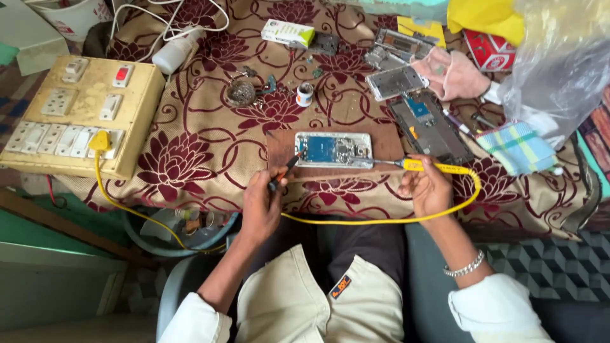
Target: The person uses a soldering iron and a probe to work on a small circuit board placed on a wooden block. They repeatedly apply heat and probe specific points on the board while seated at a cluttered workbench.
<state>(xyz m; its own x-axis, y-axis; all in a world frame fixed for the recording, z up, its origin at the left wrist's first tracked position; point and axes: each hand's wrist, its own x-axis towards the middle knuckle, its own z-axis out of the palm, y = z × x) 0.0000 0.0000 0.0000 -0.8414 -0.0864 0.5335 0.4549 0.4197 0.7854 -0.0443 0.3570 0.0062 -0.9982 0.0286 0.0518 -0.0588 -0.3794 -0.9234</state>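
The opened phone (333, 150) lies flat on a small brown board (279, 152) near the middle of the flowered cloth (203, 146), its back off and its blue and silver insides facing up. Far left of the phone sits a yellowed switchboard (82, 114) with a yellow plug (99, 141) in its lower row. A white bottle (175, 52) and a small round tin (241, 92) lie up and left of the phone; a little white jar (305, 94) stands just above it.

The left hand (260, 203) is closed around a thin dark tool (284, 171), whose tip rests at the phone's left end. The right hand (429, 189) is closed around the yellow soldering iron (432, 167), its metal tip reaching the phone's right edge; its yellow cord (375, 220) loops below the phone and runs back toward the switchboard.

Right of the phone lies another stripped phone body (429, 127), more frames (397, 81) beyond it, then a checked cloth (518, 147) and a clear plastic bag (559, 70).

The work looks to be mid-solder on the phone's board, one hand steadying while the other brings heat. The next move likely calls for a steady, brief touch of the hot tip on one small spot, with the dark tool holding the part from sliding.
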